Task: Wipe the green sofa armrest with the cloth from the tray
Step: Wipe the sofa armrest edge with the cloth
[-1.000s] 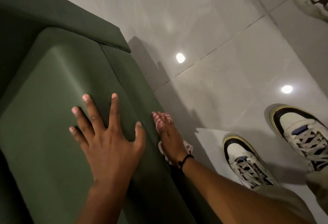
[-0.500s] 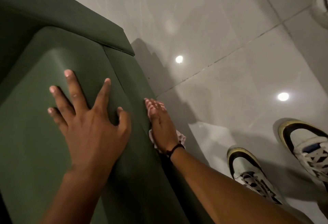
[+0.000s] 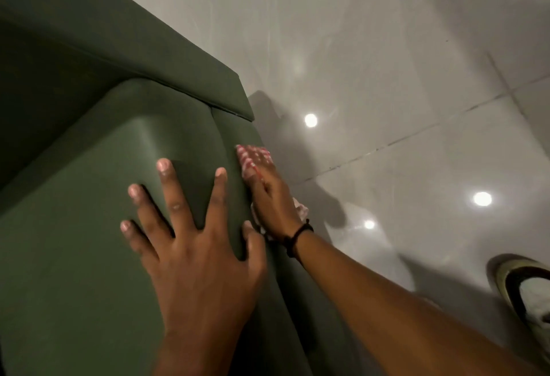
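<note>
Cloth [image 3: 256, 157], red-and-white, sits at about one o'clock from the left hand [image 3: 196, 244], pressed flat under the right hand [image 3: 272, 200] against the armrest [image 3: 89, 226] outer side, presumably to rub it. The left hand lies spread and holding nothing on top, likely bracing. A shoe [image 3: 526, 286] shows at four o'clock.

No readable text, label, brand, number or sign appears anywhere on the green sofa armrest [image 3: 89, 226], nor on the red-and-white cloth [image 3: 253, 156] pressed against its outer side
</note>
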